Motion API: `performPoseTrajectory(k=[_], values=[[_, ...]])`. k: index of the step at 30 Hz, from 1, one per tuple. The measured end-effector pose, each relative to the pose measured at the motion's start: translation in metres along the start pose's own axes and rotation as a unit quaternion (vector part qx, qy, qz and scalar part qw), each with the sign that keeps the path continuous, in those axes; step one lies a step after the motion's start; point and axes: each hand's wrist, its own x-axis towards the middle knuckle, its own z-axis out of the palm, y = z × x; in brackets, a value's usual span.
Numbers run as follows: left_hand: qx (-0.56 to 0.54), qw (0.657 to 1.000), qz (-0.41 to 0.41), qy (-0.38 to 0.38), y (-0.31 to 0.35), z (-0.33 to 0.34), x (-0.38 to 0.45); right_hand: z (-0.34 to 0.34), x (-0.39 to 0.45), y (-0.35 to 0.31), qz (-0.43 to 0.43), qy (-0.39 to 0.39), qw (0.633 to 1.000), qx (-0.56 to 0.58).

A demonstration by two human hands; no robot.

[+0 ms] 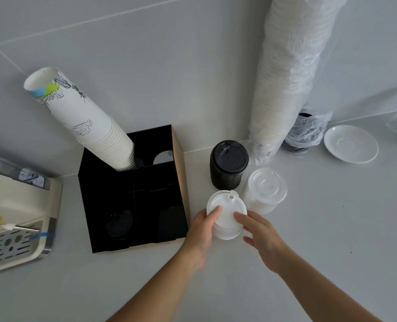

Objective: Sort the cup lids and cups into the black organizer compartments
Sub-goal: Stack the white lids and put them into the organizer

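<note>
A stack of white lids [226, 212] stands on the counter just right of the black organizer [180, 182]. My left hand [203, 231] grips its left side, and my right hand [260, 235] holds its right side with fingertips on the top lid. Behind it stand a stack of black lids [227, 166] and a stack of clear lids [265, 189]. A tall stack of printed paper cups [83, 122] leans out of the organizer's back-left compartment. Black lids [119, 223] lie in the front-left compartment. A pale lid [164, 158] shows in the back-right one.
A long sleeve of white cups in plastic wrap [288, 75] leans against the wall at the back right, with a bagged dark stack [305, 133] beside it. A white saucer [350, 144] lies far right. A cream coffee machine with drip tray [16, 238] sits at the left.
</note>
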Motion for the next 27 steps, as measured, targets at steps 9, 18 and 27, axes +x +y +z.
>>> performPoseTrajectory(k=[9, 18, 27], values=[[-0.004, 0.997, 0.062, -0.040, -0.027, -0.024, -0.031, 0.006, -0.032, 0.002, -0.045, -0.029, 0.998, -0.027], [0.003, 0.988, 0.156, -0.019, -0.014, -0.041, -0.063, 0.022, -0.051, -0.018, -0.075, -0.068, 0.992, -0.078], [-0.036, 0.974, 0.223, -0.006, 0.024, -0.066, -0.084, 0.036, -0.060, -0.067, -0.109, -0.136, 0.971, -0.162]])
